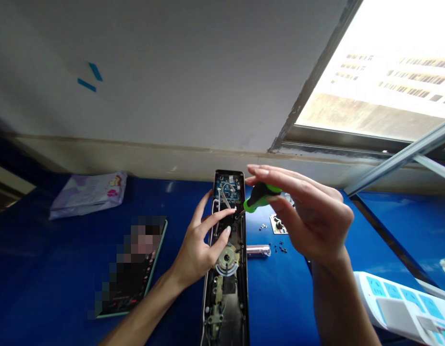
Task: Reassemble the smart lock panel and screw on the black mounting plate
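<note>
A long black door-lock body (226, 288) lies open on the blue table (280, 298), showing a blue circuit board (228, 188) at its far end and a round brass part (227, 258) in the middle. My left hand (201, 242) rests on the lock's left side, fingers spread, the fingertips steadying the inner parts. My right hand (309, 211) grips a green-and-black screwdriver (260, 197), its tip pointing down-left onto the lock's right edge near the board.
Several small black screws (278, 247) and a small metal plate (278, 225) lie right of the lock, with a pale tube (258, 251). A phone (134, 269) lies left, a plastic packet (89, 192) at the back left, a white power strip (406, 302) at the right.
</note>
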`<action>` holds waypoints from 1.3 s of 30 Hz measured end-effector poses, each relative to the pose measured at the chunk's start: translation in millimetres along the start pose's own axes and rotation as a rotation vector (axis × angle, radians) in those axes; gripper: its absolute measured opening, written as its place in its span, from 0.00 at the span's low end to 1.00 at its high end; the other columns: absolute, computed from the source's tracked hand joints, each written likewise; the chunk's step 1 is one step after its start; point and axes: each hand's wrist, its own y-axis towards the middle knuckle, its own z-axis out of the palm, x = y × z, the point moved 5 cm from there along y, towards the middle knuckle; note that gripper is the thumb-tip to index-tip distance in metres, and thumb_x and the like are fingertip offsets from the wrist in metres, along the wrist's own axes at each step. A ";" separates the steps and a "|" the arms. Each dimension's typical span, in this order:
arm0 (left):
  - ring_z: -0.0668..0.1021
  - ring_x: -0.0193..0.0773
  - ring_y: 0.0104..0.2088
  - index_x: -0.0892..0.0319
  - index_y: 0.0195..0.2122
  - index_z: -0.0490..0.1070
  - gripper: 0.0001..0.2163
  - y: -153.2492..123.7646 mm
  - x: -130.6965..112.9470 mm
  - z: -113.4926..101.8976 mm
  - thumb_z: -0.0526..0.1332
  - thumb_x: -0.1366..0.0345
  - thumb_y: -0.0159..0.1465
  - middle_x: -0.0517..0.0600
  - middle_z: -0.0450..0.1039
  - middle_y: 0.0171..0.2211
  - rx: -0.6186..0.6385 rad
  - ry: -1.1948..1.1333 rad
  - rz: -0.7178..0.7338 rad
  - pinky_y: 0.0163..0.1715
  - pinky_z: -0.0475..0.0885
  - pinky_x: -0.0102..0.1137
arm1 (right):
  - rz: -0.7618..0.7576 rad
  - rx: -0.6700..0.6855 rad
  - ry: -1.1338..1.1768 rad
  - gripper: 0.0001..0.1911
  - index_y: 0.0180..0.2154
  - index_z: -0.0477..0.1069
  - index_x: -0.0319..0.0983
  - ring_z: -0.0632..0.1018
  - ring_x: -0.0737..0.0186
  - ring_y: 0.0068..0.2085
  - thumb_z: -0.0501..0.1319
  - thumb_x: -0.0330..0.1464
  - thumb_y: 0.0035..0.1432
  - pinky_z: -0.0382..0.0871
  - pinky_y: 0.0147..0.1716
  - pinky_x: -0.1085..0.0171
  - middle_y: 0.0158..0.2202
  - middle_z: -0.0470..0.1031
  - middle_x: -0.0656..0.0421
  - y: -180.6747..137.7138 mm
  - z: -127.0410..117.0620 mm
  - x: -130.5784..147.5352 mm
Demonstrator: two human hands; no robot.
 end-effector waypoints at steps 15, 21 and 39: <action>0.67 0.52 0.74 0.50 0.59 0.79 0.16 1.9 4.6 0.1 0.63 0.63 0.72 0.52 0.58 0.76 -0.027 -0.059 -0.016 0.72 0.67 0.48 | -0.035 -0.055 -0.068 0.27 0.57 0.81 0.51 0.85 0.59 0.38 0.76 0.27 0.58 0.85 0.35 0.60 0.42 0.84 0.58 1.8 -6.7 -4.6; 0.67 0.51 0.73 0.50 0.58 0.79 0.15 2.1 5.7 1.1 0.61 0.63 0.73 0.53 0.58 0.76 -0.021 -0.099 -0.024 0.72 0.66 0.47 | 0.045 0.053 0.001 0.28 0.66 0.73 0.51 0.83 0.50 0.56 0.60 0.23 0.70 0.83 0.55 0.48 0.59 0.81 0.55 1.5 2.6 -8.8; 0.65 0.52 0.75 0.49 0.56 0.80 0.14 1.9 7.6 1.9 0.62 0.62 0.72 0.49 0.56 0.77 -0.025 -0.164 -0.059 0.73 0.65 0.48 | 0.017 -0.084 -0.100 0.24 0.55 0.82 0.52 0.82 0.62 0.39 0.75 0.27 0.60 0.84 0.35 0.62 0.41 0.78 0.59 1.6 3.1 -4.2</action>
